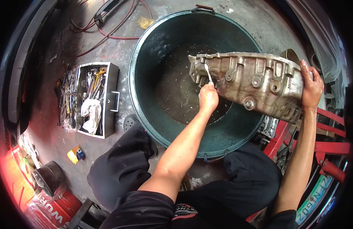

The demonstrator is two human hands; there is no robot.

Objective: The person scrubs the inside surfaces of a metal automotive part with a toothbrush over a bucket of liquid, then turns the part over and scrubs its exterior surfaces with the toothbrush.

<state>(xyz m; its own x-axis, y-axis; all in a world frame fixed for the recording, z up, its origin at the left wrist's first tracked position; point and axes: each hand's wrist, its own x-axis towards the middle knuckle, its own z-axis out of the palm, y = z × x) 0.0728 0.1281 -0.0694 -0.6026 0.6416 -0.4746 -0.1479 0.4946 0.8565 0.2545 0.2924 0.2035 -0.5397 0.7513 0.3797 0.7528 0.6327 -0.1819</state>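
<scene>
A large metal gearbox housing, wet and stained brown, is held sideways over a dark green tub. My right hand grips its right end, fingers over the top edge. My left hand is closed around a thin pale-handled tool, whose head touches the housing near its narrow left end. The tool's head is too small to make out clearly. Murky liquid covers the bottom of the tub below the housing.
Left of the tub, an open metal drawer holds several hand tools and a white rag. A red hose curls on the floor. Red metal stands are at the right. A small yellow-and-blue box lies at the left.
</scene>
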